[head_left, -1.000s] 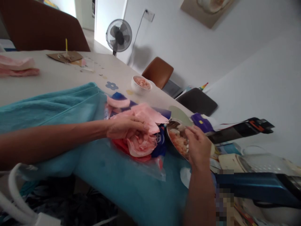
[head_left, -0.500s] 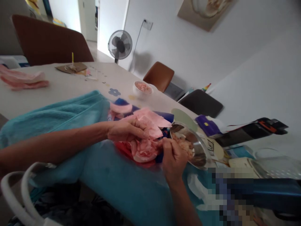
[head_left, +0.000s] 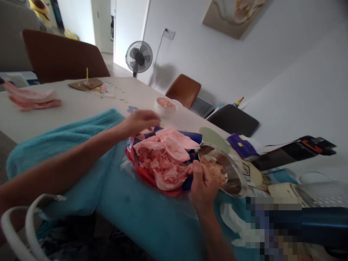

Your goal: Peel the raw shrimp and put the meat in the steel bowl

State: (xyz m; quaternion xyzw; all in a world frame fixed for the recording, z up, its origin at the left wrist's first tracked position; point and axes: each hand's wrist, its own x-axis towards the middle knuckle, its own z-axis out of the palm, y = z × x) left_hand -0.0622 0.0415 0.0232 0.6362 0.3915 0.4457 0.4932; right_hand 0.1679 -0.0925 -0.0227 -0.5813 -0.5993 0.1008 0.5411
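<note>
A heap of crumpled pink sheets (head_left: pixel 165 159) lies on a red and blue plastic bag (head_left: pixel 141 172) spread over a teal towel (head_left: pixel 136 210). My left hand (head_left: pixel 140 121) hovers over the heap's far edge, fingers curled downward; I cannot see whether it holds anything. My right hand (head_left: pixel 202 181) is at the heap's near right edge, fingers closed together, right next to a tilted metal bowl (head_left: pixel 233 175) holding a pale orange mix.
A small white bowl (head_left: pixel 164 105) with pink contents stands beyond the heap. Folded pink cloths (head_left: pixel 29 98) and a cardboard piece (head_left: pixel 85 84) lie far left. Clutter, including a black object (head_left: pixel 293 152), fills the right side. Brown chairs (head_left: pixel 183 90) and a fan (head_left: pixel 139 57) stand behind.
My left hand has lifted off the pink heap and moved toward the far edge. My right hand came out of the metal bowl to the heap's near edge. The view shifted slightly.
</note>
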